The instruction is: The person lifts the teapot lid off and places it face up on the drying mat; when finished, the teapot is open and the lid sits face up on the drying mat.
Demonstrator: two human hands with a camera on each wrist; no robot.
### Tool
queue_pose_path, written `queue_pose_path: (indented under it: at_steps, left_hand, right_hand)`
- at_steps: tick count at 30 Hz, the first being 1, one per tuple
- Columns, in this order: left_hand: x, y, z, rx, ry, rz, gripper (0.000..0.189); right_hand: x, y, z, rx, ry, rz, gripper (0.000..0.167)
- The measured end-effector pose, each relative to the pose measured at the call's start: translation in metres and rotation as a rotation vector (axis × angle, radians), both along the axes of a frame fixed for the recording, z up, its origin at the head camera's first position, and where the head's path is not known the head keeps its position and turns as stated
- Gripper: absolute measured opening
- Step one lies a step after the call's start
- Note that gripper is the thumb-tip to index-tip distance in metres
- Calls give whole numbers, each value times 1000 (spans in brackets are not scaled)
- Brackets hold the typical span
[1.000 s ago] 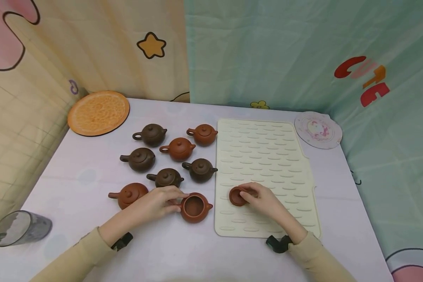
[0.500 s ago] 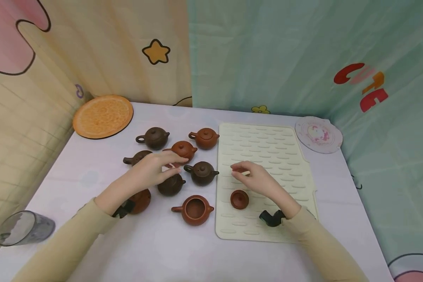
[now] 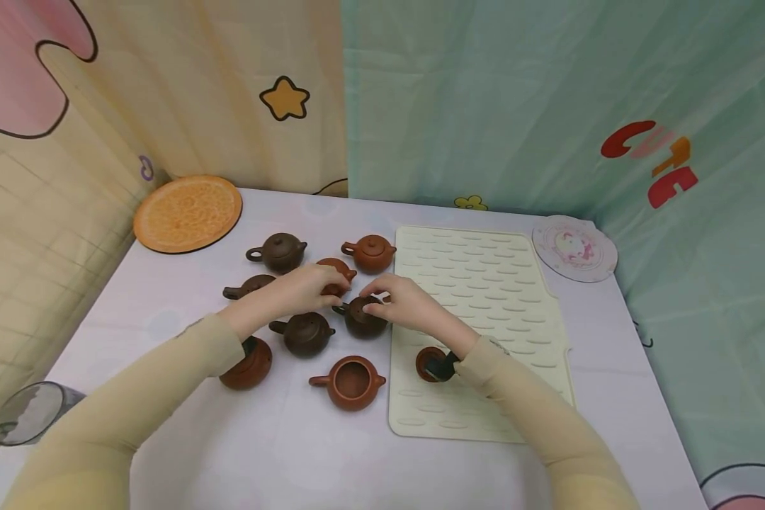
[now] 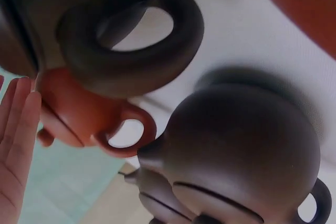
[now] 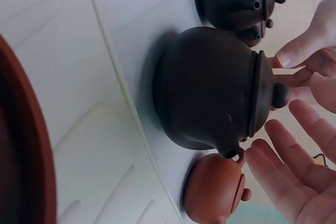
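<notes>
A dark brown teapot [image 3: 362,326] stands left of the pale mat, its lid on. My right hand [image 3: 411,303] is over it, fingers spread around the lid. In the right wrist view the lid's round knob [image 5: 280,95] sits between thumb and fingers, with no clear grip. My left hand [image 3: 301,287] is by the teapot's handle side, fingers extended; contact cannot be told. Nearer me stands a lidless red-brown teapot [image 3: 352,405]. Its likely lid, a small red-brown disc [image 3: 423,361], lies on the mat, partly hidden by the black wrist device.
Several other lidded teapots, dark [image 3: 307,336] and red-brown [image 3: 371,255], stand close together on the left. The ribbed cream mat [image 3: 478,269] lies right. A round orange mat [image 3: 188,216], a pink plate-shaped mat [image 3: 574,248] and a glass [image 3: 28,414] are near the table's edges.
Both hands let go of the lidless teapot and its lid, which stay where they were. They moved away from me and together, to the dark brown teapot.
</notes>
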State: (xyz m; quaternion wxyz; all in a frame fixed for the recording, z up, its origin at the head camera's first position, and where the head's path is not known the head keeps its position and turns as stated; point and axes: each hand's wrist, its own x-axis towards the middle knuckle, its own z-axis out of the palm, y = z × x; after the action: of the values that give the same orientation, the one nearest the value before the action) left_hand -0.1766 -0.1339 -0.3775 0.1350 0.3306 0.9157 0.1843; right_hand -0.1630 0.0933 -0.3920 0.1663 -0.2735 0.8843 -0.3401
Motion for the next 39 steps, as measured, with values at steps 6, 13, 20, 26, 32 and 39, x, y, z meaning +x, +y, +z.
queue_pose_path:
  at_steps: [6, 13, 20, 26, 32, 39]
  left_hand:
    - [-1, 4, -9, -37, -56, -44, 27]
    - [-3, 9, -13, -22, -94, -14, 20]
    - [-4, 11, -16, -43, -89, 6, 20]
    - [-4, 10, -16, -37, -89, 9, 18]
    - [-5, 9, -15, -30, -109, 7, 16]
    - [-6, 9, -16, -22, -111, 1, 18]
  right_hand:
    - [-1, -8, -3, 88, 92, 48, 22]
    - [0, -10, -4, 113, 102, 11, 18]
    - [0, -12, -3, 136, 115, 1, 16]
    - [1, -12, -3, 134, 144, 4, 16]
    - [1, -13, -3, 127, 171, 18, 16]
    - [-12, 13, 6, -30, -55, -113, 20]
